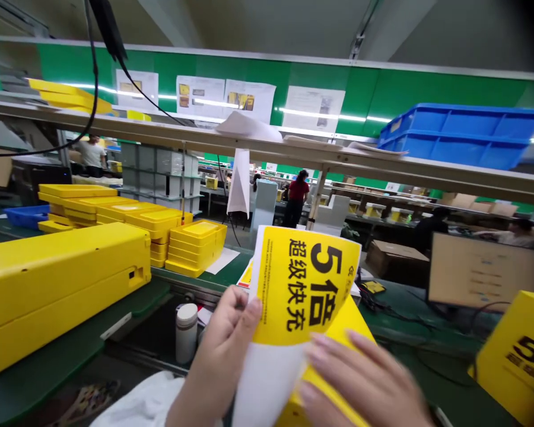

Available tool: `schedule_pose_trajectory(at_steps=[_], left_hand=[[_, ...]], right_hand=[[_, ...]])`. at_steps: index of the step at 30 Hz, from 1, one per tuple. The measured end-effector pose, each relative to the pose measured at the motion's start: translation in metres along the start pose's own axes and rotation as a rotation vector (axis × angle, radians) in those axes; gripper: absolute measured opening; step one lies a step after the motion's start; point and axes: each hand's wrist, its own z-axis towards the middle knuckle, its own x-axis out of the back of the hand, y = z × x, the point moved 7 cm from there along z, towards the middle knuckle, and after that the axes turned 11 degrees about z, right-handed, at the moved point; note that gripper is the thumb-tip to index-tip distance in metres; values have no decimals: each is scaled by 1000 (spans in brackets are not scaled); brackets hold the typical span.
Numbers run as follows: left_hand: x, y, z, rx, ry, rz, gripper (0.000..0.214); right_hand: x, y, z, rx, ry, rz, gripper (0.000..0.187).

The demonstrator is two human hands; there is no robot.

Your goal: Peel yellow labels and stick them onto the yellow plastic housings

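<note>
Sheet: we hold up a yellow-and-white printed sheet [302,290], above the bench [40,379].
Left hand [222,350]: our thumb and curled fingers pinch the sheet's left edge.
Right hand [360,379]: our fingers spread, blurred, beside the sheet's lower edge.
Behind the sheet: a yellow box [342,326].
Left of the sheet: a white flask [186,332] and stacked yellow cases [196,246].

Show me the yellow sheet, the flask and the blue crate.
Yellow sheet [302,284], head view, printed face.
Flask [186,339], head view, body.
Blue crate [463,137], head view, long side.
</note>
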Motion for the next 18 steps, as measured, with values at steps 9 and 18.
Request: schedule_pose_trajectory(at_steps=[9, 18], left_hand=[[-24, -8, -33, -36, -73, 205, 24], [-28, 27, -36, -397, 40, 674, 14]], right_hand=[[-20, -12, 30, -171, 2, 268, 21], [-12, -8, 42, -299, -39, 495, 17]])
